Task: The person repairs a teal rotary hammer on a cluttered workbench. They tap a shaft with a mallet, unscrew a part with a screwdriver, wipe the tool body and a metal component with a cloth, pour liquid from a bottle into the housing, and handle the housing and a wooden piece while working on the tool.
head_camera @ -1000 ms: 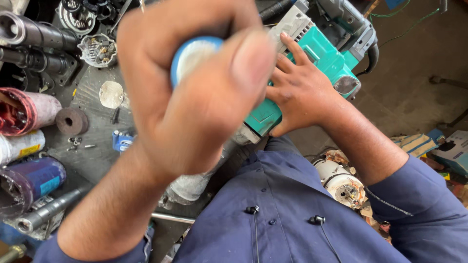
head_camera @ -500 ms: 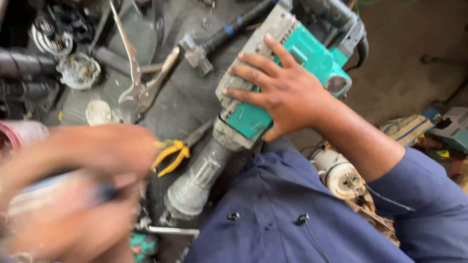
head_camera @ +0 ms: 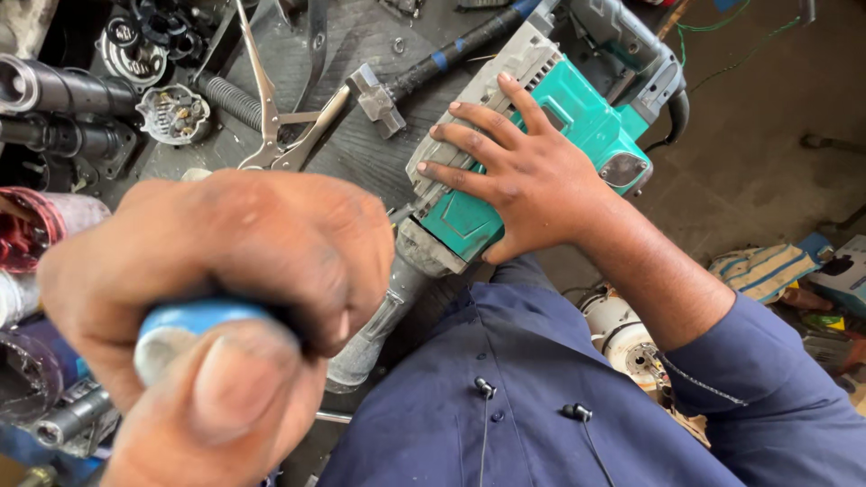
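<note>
Demolition hammer, teal and grey, lies slantwise on the dark table, its grey nose pointing down toward the person's blue shirt and its rear handle toward the top right. The right hand lies flat on the teal housing, palm down. Its grip is spread: the fingers are splayed and reach over the grey edge of the housing, while the thumb lies along the lower teal side. It presses on the body without closing round it.

The left hand is raised close to the camera and is somewhat blurred. Its grip is pressed tight into a fist round a blue handle, with the thumb laid over the pale end that sticks out. What tool the handle belongs to cannot be told, as the rest is hidden in the fist.

Just beyond the fist lie metal pliers. A small hammer lies near the top edge of the teal housing. Motor parts and dark metal cylinders crowd the far left of the table. A round white part sits under the right forearm.
</note>
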Available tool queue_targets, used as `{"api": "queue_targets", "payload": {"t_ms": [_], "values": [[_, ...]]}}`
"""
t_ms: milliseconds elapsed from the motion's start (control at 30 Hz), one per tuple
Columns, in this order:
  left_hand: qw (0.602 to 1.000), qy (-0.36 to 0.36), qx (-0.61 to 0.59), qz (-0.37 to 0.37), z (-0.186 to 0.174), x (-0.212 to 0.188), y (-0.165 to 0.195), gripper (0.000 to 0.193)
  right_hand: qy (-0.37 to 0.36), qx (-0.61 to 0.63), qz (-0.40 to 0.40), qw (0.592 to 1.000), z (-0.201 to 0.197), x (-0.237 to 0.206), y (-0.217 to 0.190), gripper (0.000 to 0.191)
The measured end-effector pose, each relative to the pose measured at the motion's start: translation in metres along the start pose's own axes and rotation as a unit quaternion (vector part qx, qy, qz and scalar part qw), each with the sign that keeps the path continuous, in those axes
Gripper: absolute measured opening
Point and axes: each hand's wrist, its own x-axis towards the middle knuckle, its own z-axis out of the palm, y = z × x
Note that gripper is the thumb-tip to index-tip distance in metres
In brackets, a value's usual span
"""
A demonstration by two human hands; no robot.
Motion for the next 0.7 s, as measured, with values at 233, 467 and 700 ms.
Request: {"api": "queue_targets", "payload": {"t_ms": [233,467,700], "values": [[0.994,0.068,0.021,-0.079,0.034,0.025,0.022,0.037,-0.002,0.011,0.001,1.000,-0.001,0.001,0.001,0.120],[0.994,0.057,0.012,-0.097,0.003,-0.016,-0.011,0.031,-0.009,0.004,0.002,1.000,-0.002,0.003,0.001,0.119],[0.997,-0.055,0.046,-0.023,0.000,-0.002,-0.003,0.022,-0.003,0.000,-0.004,1.000,0.006,0.002,0.002,0.119]]}}
